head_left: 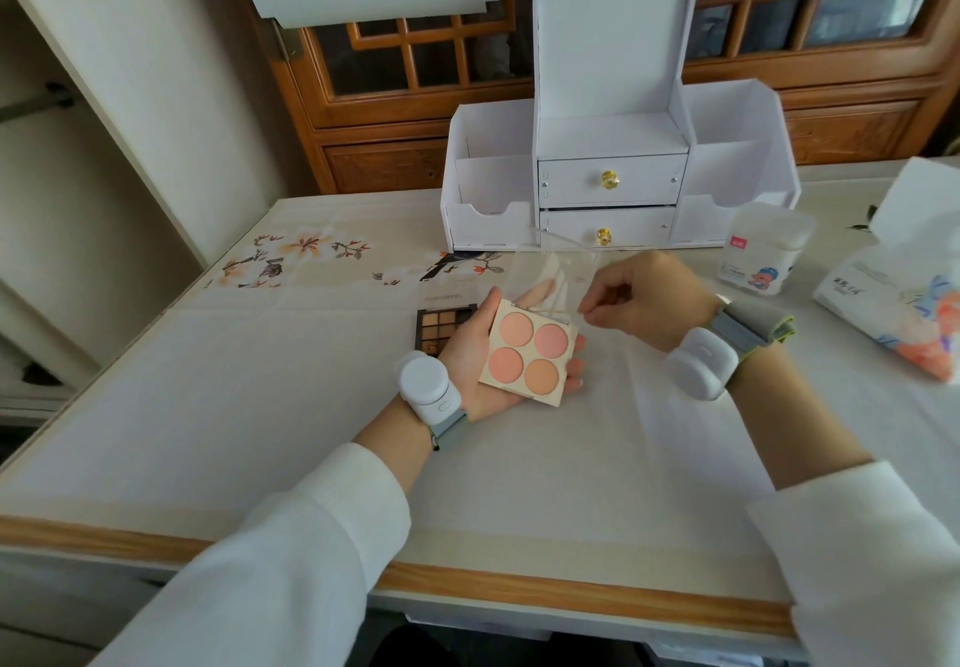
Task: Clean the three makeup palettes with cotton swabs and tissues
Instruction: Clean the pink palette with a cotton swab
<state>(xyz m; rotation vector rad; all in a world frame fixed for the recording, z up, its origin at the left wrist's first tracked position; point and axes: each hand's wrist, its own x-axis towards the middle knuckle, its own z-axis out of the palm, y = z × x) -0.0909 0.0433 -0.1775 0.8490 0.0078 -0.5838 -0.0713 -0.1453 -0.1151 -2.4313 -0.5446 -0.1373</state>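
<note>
The left hand (483,354) is gripping the palette (540,391) by its edges; the right hand (644,297) is pinching a swab (558,311); the palette is seeming light, its powder (518,330) fragile.

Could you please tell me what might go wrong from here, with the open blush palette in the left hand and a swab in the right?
1. The blush palette rests on the left hand; pressure from the cotton swab pinched in the right hand could tip it onto the table.
2. The swab is close to the pans and may smear one shade into another.
3. The clear lid stands open by the right hand; a knock might strain it.
</note>
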